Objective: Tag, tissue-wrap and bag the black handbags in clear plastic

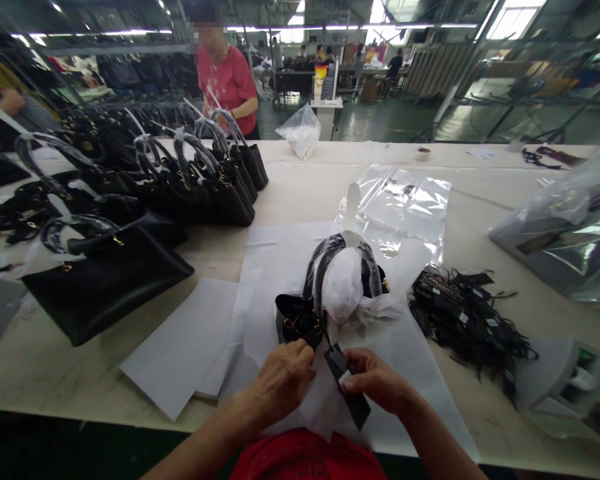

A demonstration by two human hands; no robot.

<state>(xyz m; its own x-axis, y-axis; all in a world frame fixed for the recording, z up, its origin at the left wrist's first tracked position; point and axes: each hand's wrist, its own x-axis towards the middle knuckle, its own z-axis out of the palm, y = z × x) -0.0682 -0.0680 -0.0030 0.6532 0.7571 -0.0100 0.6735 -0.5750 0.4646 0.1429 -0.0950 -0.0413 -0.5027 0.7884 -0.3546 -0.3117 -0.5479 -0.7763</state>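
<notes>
holding a black hang tag (354, 399) between thumb and fingers, the right hand (377, 383) of a worker in a red shirt (307, 459) works low over a long pale table (220, 257), just in front of a black handbag (300, 319). the left hand (286, 375) is curled, its fingertips drawn together at the near side of the bag; whether they pinch anything cannot be told. the tag slants down from the bag toward the table's near edge, with a small white label beside the right thumb.

the handbag sits on white wrapping sheets (265, 267), its arched handles (325, 261) sleeved in clear plastic and white tissue (342, 293) bunched between and beside them. gold-coloured hardware shows at its opening.

beyond it lie flat clear plastic bags (405, 203). to the right are a heap of black tags and cords (463, 320), a pale grey device (555, 380) and, farther off, a large plastic-wrapped bundle (575, 220). on the left, white boards (183, 347) lie near a large black tote (115, 277), with a row of black handbags (230, 193) behind. across the table, a co-worker in a red top (227, 80) stands near a clear bag of white material (303, 132).
</notes>
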